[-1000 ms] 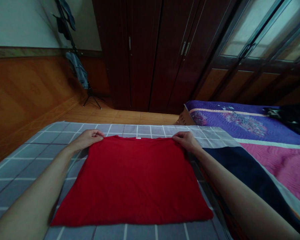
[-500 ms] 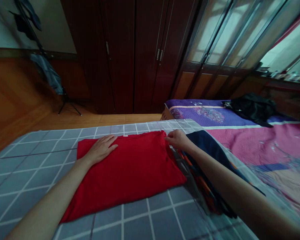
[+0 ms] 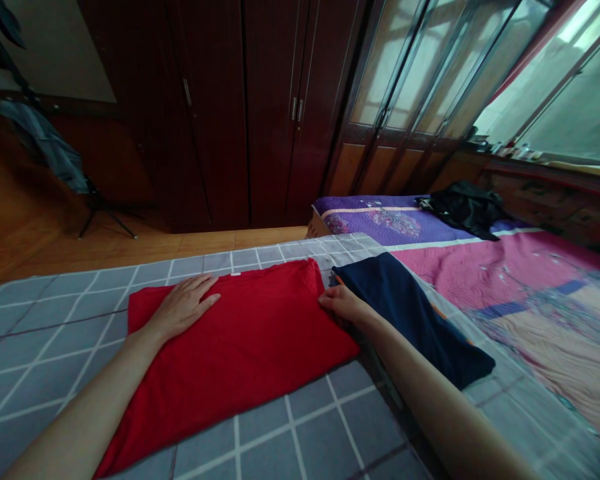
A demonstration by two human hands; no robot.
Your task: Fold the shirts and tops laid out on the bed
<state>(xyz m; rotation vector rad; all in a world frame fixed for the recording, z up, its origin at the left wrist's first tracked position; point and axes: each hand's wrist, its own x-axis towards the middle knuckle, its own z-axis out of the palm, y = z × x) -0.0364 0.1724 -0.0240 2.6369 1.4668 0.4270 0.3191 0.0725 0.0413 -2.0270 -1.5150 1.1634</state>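
- Red garment [image 3: 250,340]: lies flat on the checkered cloth [image 3: 310,427] directly in front of me, with a white tag [image 3: 235,274] at its far edge.
- Long axis: runs left to right across my front, the right end angled farther from me.
- Left hand [image 3: 183,310]: rests palm down on the far left part, fingers extended, thumb set apart, gripping nothing.
- Right hand [image 3: 347,304]: sits at the right edge, fingers curled together; I cannot tell whether red fabric is pinched between them.
- Bearing: the garment extends leftward from my right hand and passes beneath my left, which is nearer the tag.
- Navy garment [image 3: 405,293]: lies just right of my right hand.
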